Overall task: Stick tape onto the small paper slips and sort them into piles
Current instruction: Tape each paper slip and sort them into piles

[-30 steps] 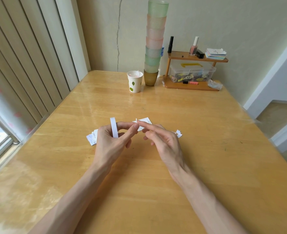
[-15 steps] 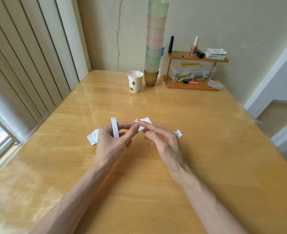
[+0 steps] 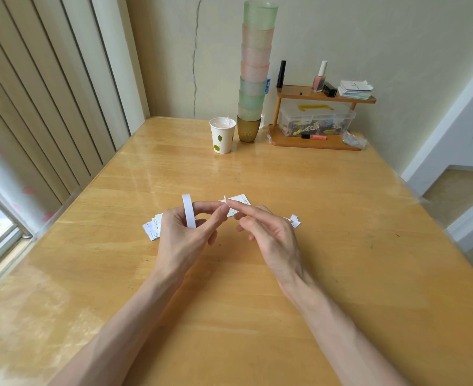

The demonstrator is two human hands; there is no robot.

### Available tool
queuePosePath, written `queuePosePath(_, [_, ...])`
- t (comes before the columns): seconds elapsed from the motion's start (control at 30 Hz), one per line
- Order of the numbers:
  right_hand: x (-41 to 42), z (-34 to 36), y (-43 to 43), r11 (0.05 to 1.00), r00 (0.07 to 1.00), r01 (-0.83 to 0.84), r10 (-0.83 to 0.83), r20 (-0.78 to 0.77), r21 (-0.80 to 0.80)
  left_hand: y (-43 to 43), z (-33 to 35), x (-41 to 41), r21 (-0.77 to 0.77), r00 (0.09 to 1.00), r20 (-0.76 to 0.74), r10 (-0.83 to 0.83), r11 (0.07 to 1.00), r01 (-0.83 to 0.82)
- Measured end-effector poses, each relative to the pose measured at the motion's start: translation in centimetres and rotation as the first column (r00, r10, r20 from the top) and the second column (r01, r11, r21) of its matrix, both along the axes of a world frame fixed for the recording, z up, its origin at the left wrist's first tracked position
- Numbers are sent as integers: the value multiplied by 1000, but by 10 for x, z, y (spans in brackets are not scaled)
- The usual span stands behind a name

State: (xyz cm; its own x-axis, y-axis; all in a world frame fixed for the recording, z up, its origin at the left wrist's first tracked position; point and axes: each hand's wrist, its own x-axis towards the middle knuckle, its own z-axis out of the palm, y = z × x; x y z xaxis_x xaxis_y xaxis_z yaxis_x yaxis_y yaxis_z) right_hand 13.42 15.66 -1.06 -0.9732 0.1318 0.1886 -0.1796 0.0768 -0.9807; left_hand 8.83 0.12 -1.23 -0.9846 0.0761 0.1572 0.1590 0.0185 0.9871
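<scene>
Both hands hover above the table: left hand curled around a tape roll, right hand laying a straight forefinger on a paper slip, thumb's grip unclear. Slip piles flank them; stacked cups stand by the wall.

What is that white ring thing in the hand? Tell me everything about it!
It is a tape roll: a thin white ring that looks smooth, like paper or plastic. It stands upright with its edge toward the camera, so its hole is hidden. The left hand grips its lower part and holds it up above the table, close to some slips lying there. Whether a loose end is pulled out cannot be told.
</scene>
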Motion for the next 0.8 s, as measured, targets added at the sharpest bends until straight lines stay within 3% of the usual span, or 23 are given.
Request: queuePosePath(0.8, [0, 0, 0, 1000, 1000, 1, -1, -2, -8, 0, 0, 0, -15, 1000, -24, 8, 1000, -8])
